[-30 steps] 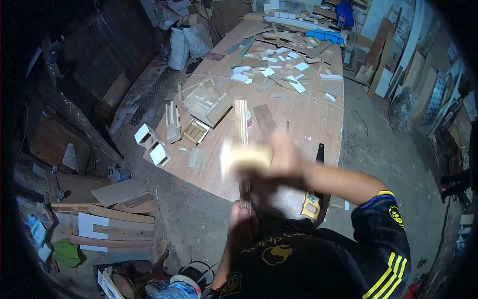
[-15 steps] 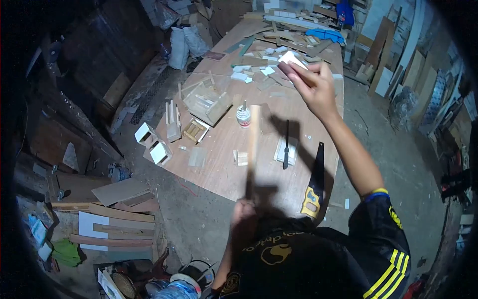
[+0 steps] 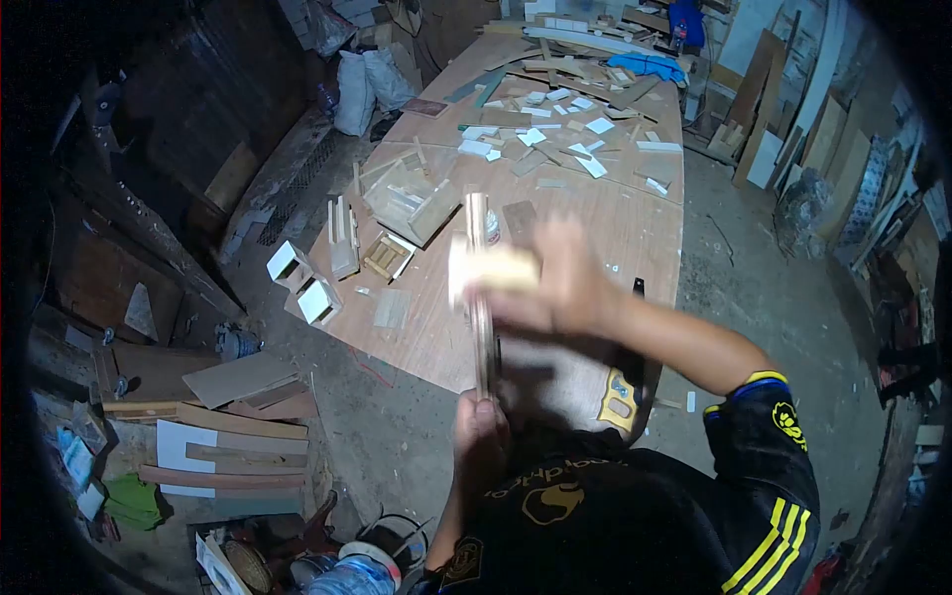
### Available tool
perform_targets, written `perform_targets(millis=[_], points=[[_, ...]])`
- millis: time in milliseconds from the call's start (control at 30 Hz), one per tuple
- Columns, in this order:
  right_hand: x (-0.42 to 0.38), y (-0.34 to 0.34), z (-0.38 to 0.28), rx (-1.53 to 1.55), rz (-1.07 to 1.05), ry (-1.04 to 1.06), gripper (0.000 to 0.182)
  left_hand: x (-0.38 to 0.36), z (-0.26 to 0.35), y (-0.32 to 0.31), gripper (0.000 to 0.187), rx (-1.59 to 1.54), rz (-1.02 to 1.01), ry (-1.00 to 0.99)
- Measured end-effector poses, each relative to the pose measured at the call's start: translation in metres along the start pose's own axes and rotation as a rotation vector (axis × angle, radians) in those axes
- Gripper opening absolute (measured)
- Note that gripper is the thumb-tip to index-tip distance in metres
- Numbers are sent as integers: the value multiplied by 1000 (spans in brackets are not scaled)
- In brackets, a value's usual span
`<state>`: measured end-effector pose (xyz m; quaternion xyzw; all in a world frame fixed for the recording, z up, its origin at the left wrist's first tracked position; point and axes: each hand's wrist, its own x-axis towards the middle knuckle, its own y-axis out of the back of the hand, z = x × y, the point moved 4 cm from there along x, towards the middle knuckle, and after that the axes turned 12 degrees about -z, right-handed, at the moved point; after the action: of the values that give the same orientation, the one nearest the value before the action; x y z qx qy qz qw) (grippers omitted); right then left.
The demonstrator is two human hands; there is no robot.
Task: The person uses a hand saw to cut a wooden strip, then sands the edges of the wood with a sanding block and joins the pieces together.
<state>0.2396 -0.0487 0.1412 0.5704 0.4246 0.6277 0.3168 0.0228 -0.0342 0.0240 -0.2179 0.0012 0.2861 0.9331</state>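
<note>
My left hand (image 3: 480,436) grips the near end of a long narrow wooden strip (image 3: 480,248) that points away from me over the plywood table (image 3: 595,228). My right hand (image 3: 560,283) is blurred with motion and holds a pale block (image 3: 493,270) pressed against the strip about halfway along it. A small glue bottle (image 3: 493,230) stands on the table just behind the strip.
Small wooden box frames (image 3: 407,203) and white-faced boxes (image 3: 302,283) lie at the table's left edge. A yellow-handled hand saw (image 3: 623,382) lies by my right arm. Offcuts (image 3: 555,109) litter the far half. Boards (image 3: 228,436) are stacked on the floor at left.
My right hand came back from high over the far part of the table and now presses the pale block on the strip. The strip has tilted slightly left.
</note>
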Motion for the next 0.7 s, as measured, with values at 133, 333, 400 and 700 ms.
perform_targets(millis=[133,333,400,700], points=[[4,-8,-8,213,190,-188,35,1,16,-10,26,87,33,72],[12,12,-13,88,318,12,35,-10,-8,4,25,100,40,171],[16,10,12,50,306,-103,32,-4,-20,17,23,-8,32,43],[-25,56,100,137,570,-467,35,-7,-24,39,49,-34,-196,275]])
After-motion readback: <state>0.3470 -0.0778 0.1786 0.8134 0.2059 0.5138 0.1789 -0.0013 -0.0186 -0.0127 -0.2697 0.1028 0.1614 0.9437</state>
